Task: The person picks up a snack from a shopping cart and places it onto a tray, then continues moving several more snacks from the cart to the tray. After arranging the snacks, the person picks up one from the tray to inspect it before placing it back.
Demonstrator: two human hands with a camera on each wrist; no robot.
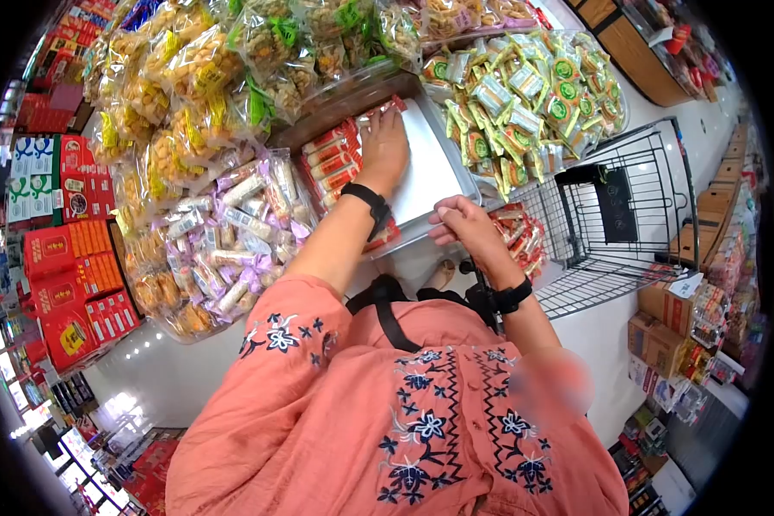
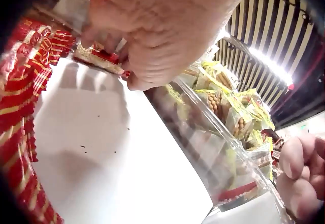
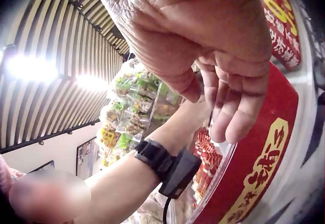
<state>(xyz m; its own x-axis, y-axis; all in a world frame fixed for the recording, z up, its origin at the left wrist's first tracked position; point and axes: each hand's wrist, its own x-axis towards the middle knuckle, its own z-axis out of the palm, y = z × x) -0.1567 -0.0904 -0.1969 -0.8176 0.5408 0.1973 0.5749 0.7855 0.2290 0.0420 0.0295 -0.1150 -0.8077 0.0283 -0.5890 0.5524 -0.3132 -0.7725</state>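
A clear-walled bin [image 1: 426,176] with a white base lies in front of me. Red-wrapped snack bars [image 1: 331,163] line its left side. Over the bin's far end, my left hand [image 1: 385,150] reaches down with bent fingers. In the left wrist view, the fingertips of that left hand [image 2: 157,31] grip a red-wrapped snack bar [image 2: 99,58] with a see-through window, low against the white base [image 2: 111,147]. My right hand [image 1: 471,229] hovers by the bin's near right corner. In the right wrist view its fingers [image 3: 238,104] hang loosely curled, holding nothing.
Bagged snacks [image 1: 198,69] are heaped beyond the bin and to its left. Purple-wrapped sticks [image 1: 241,224] lie near left. Green-and-yellow packets [image 1: 516,103] fill the display at right. A wire shopping cart [image 1: 611,215] stands right, beside more red packets [image 1: 520,236].
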